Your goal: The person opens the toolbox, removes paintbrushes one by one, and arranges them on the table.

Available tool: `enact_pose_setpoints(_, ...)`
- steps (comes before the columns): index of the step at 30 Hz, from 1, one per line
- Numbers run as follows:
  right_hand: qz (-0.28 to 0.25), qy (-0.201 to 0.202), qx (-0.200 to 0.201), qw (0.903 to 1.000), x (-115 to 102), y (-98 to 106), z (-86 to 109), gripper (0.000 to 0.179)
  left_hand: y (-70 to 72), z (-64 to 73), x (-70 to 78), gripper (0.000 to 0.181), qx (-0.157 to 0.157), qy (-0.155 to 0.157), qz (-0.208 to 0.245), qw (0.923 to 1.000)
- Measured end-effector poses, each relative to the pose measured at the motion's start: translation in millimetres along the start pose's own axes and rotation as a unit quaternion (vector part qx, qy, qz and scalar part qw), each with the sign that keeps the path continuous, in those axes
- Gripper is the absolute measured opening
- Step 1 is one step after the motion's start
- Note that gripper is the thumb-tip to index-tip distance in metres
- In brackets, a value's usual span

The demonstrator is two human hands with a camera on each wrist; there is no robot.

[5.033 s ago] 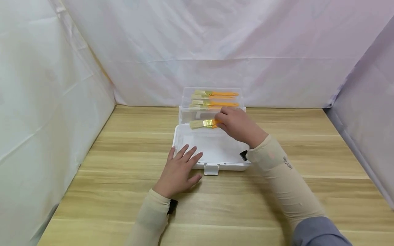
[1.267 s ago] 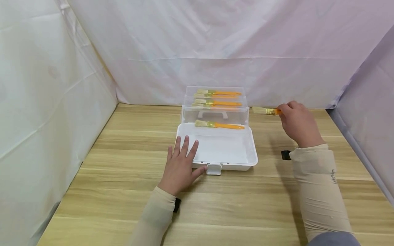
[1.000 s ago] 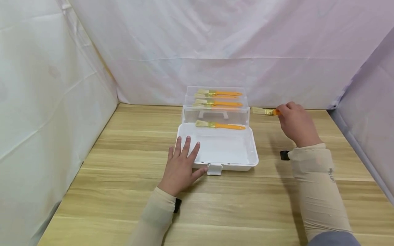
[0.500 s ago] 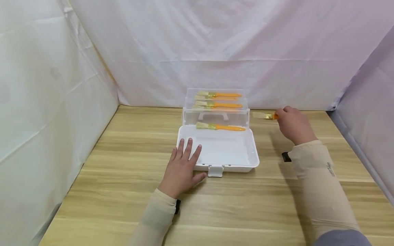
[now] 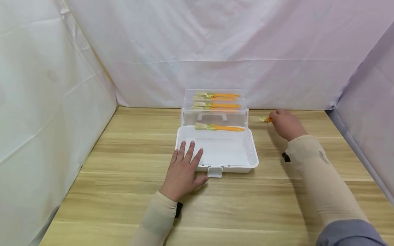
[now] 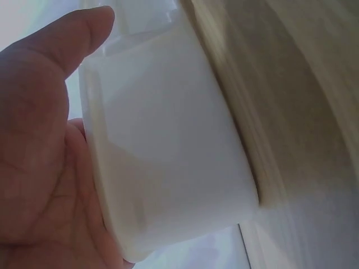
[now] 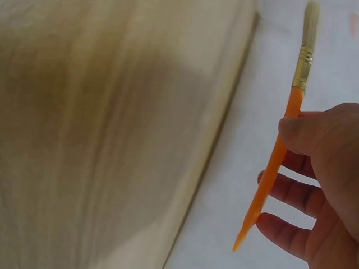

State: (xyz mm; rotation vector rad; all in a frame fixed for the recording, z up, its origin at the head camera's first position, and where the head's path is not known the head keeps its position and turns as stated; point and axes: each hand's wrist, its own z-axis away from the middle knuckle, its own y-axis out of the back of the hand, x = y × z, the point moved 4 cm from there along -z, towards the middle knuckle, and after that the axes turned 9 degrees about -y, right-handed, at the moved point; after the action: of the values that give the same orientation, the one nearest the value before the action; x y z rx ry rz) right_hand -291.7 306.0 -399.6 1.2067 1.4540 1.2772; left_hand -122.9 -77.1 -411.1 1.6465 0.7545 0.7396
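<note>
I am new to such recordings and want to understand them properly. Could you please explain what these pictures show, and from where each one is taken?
There is no machine here: a person works with a bare left hand and right hand. The wide view comes from a camera on the head; the two close views come from a camera on each wrist.

On the table stands an open white box with a clear lid behind. One brush lies along the back of the box. Two more brushes show at the lid, with fainter shapes below, perhaps reflections.

The left hand rests at the box's near left corner, fingers spread. The right hand has a further brush in its grip, by the orange handle.
</note>
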Motion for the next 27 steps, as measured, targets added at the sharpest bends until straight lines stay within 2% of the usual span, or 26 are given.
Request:
enact_pose_setpoints(4, 0.013, 0.014, -0.013, 0.9997, -3.1, -9.8, -7.3, 0.016, 0.0, 0.0, 0.0, 0.087, 0.007, -0.002, 0.012, 0.9999)
enact_pose_setpoints(13, 0.013, 0.010, -0.027, 0.9995, -5.0, -22.9, -16.5, 0.019, -1.1, 1.9, -1.0, 0.085, 0.017, -0.005, 0.016, 0.9997)
enact_pose_setpoints(23, 0.004, -0.002, -0.036, 0.9993, 0.9, -25.0, -16.3, 0.019, -2.2, 1.7, -1.5, 0.082, 0.028, -0.012, 0.017, 0.9994)
enact_pose_setpoints(27, 0.007, -0.007, -0.051, 0.9986, 1.9, -26.0, -17.2, 0.018, -2.4, 0.8, -2.0, 0.081, 0.030, -0.011, 0.019, 0.9993)
